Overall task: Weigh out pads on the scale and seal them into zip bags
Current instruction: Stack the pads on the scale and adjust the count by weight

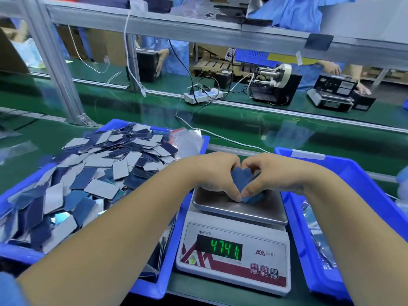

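A stack of blue pads (242, 180) stands on the steel pan (240, 212) of the white scale (234, 261), whose green display reads about 474. My left hand (213, 173) and my right hand (271, 173) grip the stack from either side, fingers curled round it just above the pan. On the left, a blue bin (167, 257) holds a heap of loose blue and grey pads (95, 175). Clear zip bags with red strips (187, 138) lie at the back of that bin.
A second blue bin (309, 239) with shiny filled bags stands right of the scale. A green conveyor belt (242, 127) runs behind, with a power strip (203, 94), a tape dispenser (276, 85) and another scale (331, 98). People in blue coats work across it.
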A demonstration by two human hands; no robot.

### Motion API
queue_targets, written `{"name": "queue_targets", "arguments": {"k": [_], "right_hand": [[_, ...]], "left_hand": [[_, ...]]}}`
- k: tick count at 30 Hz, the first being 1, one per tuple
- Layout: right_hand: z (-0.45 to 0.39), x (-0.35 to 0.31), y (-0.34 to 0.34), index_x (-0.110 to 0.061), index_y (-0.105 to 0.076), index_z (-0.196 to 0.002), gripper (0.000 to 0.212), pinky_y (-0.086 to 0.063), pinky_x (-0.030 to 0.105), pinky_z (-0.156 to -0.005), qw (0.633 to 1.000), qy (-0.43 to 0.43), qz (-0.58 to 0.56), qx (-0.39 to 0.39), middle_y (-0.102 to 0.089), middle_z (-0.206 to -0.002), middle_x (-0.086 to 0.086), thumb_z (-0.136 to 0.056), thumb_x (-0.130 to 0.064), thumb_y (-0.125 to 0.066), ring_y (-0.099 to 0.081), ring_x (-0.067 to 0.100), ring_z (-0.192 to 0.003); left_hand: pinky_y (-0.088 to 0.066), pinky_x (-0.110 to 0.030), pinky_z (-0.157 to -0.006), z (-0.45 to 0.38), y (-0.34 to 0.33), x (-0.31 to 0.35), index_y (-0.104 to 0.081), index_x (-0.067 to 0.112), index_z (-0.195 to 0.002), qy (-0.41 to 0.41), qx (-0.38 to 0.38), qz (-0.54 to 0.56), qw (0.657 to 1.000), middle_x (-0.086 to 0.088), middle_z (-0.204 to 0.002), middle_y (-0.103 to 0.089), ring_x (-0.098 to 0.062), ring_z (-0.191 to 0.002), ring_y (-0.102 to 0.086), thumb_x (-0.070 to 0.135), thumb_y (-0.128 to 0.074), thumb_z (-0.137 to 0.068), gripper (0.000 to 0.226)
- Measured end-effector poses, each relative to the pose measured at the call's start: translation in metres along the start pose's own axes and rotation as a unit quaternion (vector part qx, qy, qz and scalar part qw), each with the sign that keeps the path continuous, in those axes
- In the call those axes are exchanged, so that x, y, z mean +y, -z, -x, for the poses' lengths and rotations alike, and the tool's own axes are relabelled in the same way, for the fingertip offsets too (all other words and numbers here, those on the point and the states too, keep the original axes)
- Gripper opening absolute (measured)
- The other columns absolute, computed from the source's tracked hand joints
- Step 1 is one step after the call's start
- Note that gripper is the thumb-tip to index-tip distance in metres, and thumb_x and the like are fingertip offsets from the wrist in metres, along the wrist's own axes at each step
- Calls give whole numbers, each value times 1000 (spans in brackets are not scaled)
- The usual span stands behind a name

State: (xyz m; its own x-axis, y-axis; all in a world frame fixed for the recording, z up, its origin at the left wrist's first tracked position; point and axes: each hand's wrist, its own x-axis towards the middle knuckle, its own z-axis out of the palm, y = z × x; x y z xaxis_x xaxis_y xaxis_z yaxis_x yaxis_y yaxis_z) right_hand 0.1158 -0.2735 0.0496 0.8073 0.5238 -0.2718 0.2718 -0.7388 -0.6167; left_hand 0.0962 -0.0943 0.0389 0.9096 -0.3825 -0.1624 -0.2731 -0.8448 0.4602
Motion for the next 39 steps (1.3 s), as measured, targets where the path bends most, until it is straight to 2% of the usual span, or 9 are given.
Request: {"name": "queue_targets", "arguments": {"k": [7,11,16,20,22,28,33,36,39], "right_hand": [[-6,10,-13,-29,-64,-80,28,-41,14,-56,974,148,-42,167,-64,-68,-16,-63,-22,-85,-50,0,-58],[-11,18,-21,-35,-66,-88,34,-49,20,-63,976,125,2,179,-68,-80,-18,-64,-32,-90,-60,4,-68],[-11,18,-25,-33,-66,-84,21,-38,10,-55,968,150,30,200,-61,-65,-26,-75,-26,-84,-52,-1,-56],[-8,16,-25,-34,-66,-86,22,-37,12,-54,959,163,35,231,-60,-66,-24,-75,-26,-84,-49,1,-56],[-8,15,-24,-35,-66,-88,24,-37,11,-54,960,164,34,224,-58,-66,-26,-74,-29,-85,-49,1,-56],[-7,16,-25,-35,-65,-86,9,-40,13,-52,970,142,-17,194,-63,-62,-19,-92,-30,-70,-53,2,-52],[-5,12,-26,-37,-66,-85,23,-47,21,-48,966,129,-87,207,-62,-58,1,-97,-18,-62,-54,10,-46],[-5,10,-26,-34,-66,-91,25,-46,25,-45,953,129,-173,214,-62,-71,-11,-93,-9,-66,-55,14,-47],[-4,12,-24,-29,-66,-87,19,-45,24,-47,959,127,-140,212,-62,-66,-15,-95,-12,-65,-53,12,-48]], "left_hand": [[-44,-25,-65,11,-10,-21,-49,30,-90,-57,149,152,975,11,-79,-60,-6,-70,-51,29,-81,-76,35],[-53,-32,-84,13,-18,-32,-53,37,-109,-52,112,163,979,14,-98,-65,-3,-89,-61,32,-76,-81,37],[-48,-32,-79,13,-22,-30,-46,38,-115,-54,93,127,986,6,-100,-58,-11,-91,-55,23,-58,-90,32],[-43,-13,-76,13,-22,-28,-50,35,-122,-65,124,150,979,19,-101,-60,0,-91,-55,21,-57,-93,33],[-46,-20,-84,12,-22,-30,-55,32,-122,-64,135,145,978,14,-108,-61,-4,-96,-56,22,-60,-92,32],[-45,-35,-89,10,-28,-27,-59,25,-112,-68,136,88,985,6,-104,-58,-12,-100,-51,23,-59,-91,21],[-42,-34,-96,10,-26,-26,-58,23,-126,-83,150,103,980,2,-114,-58,-15,-108,-51,18,-57,-96,30],[-41,-31,-93,12,-23,-30,-60,24,-124,-84,161,115,977,2,-108,-58,-15,-105,-49,18,-58,-96,29],[-38,-27,-89,12,-25,-33,-58,30,-125,-66,135,75,986,5,-102,-52,-12,-102,-45,25,-59,-96,30]]}}
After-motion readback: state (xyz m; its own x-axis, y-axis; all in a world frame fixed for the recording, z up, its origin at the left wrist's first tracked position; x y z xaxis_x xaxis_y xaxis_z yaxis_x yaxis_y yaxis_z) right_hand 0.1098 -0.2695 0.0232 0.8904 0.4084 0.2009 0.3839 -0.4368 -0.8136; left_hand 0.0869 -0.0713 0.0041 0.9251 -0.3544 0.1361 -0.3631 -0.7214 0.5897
